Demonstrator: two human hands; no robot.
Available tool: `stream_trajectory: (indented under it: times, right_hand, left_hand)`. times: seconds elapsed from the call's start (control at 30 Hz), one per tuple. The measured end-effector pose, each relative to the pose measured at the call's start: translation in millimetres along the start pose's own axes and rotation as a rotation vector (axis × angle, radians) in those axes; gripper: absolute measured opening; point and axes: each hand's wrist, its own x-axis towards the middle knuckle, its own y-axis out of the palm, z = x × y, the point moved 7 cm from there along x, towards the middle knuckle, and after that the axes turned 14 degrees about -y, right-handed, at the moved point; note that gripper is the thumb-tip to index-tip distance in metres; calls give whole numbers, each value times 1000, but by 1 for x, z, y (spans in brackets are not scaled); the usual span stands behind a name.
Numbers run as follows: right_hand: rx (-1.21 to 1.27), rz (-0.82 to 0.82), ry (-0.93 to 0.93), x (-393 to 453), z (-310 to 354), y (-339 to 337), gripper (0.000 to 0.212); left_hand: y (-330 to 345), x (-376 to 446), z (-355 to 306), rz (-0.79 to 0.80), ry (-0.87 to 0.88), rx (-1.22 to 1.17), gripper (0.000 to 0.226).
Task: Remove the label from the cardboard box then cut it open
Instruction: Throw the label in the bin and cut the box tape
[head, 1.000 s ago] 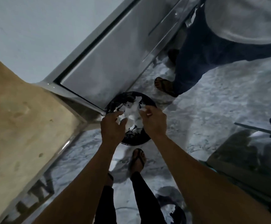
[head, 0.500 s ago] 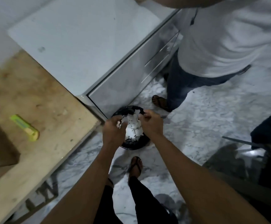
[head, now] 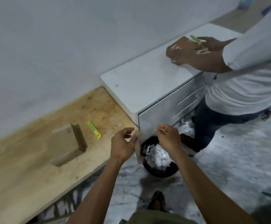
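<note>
A flat brown cardboard box (head: 67, 143) lies on the wooden table (head: 23, 167), with a yellow-green box cutter (head: 94, 130) just to its right. My left hand (head: 123, 145) hovers at the table's right corner, fingers curled and apart, holding nothing that I can see. My right hand (head: 167, 137) hangs above a black bin (head: 159, 160) full of white paper scraps, fingers loosely pinched with nothing visible between them. Both hands are well to the right of the box.
A white cabinet (head: 147, 78) with drawers stands beside the table against the wall. Another person in a white shirt (head: 244, 81) stands at its right end, handling a cardboard piece and a yellow-green cutter (head: 197, 40). The floor is grey marble.
The view has swung up and left, bringing the box and cutter into sight. My hands have lifted from the bin, and the white scraps they held are gone from them.
</note>
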Motion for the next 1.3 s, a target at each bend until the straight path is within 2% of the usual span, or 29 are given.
stream_trajectory:
  times: [0.13,0.3,0.5,0.57,0.77,1.0,1.17,1.3]
  right_hand:
    - [38,118,-113,-27,42,51,26]
    - [69,286,-148,-67,68,126,22]
    - [10,540,-136,-112,71,199,26]
    - [-13,578,-129,-117,72,216,25]
    - [-77,511,-161,-89,87,255,22]
    - [-188,471,-209,-9,95,307,22]
    - [-332,442,-135,37,74,328,19]
    - [-496,422,-164,60,67,331,8]
  left_hand:
    - [-69,-17,44,-92,-38,-54,25]
    - [-140,-49,113,-214,-124,-93,26]
    - [-184,-87,187,-309,-238,-155,27]
    - [-193,-89,203,-344,-283,-180,28]
    - [-211,-66,219,-422,-354,-187,28]
    - [-235,14,217,-519,-399,-121,36]
    - [-239,69,217,-529,-461,-31,53]
    - [-230,98,220,-509,-500,-10,66]
